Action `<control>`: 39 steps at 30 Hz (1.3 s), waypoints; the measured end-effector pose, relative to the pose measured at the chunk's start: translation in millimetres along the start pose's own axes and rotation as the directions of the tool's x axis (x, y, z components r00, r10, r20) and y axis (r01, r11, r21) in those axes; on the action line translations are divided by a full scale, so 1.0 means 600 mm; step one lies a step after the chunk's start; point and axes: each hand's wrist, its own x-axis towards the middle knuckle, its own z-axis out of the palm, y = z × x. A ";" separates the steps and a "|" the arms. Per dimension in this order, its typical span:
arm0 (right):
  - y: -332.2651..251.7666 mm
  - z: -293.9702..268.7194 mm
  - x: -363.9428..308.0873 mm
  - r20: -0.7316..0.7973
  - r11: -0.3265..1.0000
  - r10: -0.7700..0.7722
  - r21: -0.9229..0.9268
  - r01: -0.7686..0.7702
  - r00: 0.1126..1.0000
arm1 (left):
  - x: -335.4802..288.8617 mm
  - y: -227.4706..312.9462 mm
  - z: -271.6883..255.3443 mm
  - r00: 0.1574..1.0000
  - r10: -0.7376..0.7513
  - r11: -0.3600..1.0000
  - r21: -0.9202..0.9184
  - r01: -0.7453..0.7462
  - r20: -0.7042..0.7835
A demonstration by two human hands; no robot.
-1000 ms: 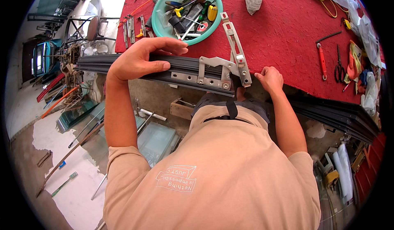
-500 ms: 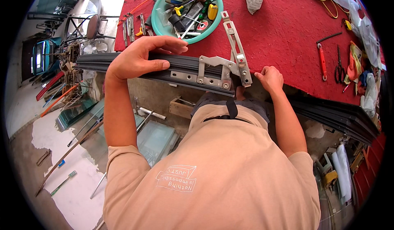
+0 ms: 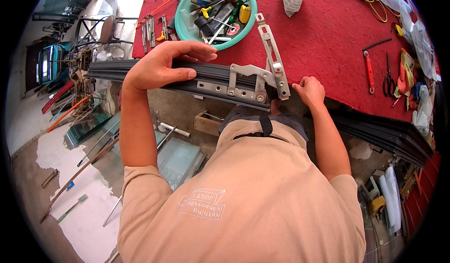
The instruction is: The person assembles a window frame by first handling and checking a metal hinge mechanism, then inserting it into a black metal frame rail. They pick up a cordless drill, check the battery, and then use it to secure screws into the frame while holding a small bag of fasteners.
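A long black window-frame profile [image 3: 206, 94] lies along the near edge of the table. Fastened to its right end is a silver friction hinge [image 3: 248, 70], whose hinged arm [image 3: 272, 47] stands out over the red cloth. My left hand [image 3: 161, 68] rests across the profile, fingers stretched out and thumb apart from them. Beside the lower end of the hinge arm, my right hand [image 3: 310, 90] has its fingers curled together. Whatever those fingers pinch, if anything, is hidden or too small to make out.
A turquoise basin [image 3: 253, 9] of tools stands behind the profile on the red-covered table [image 3: 328, 47]. Metal hinges [image 3: 149, 30] lie left of it. Scissors [image 3: 388, 80] and a red-handled tool [image 3: 369, 73] lie on the right. Black profiles [image 3: 384, 136] and glass panes [image 3: 178, 160] sit below.
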 end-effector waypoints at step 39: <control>0.005 0.002 -0.001 -0.024 0.999 -0.048 0.001 0.048 0.999 | 0.012 -0.022 0.014 0.988 0.004 0.998 0.059 0.005 -0.153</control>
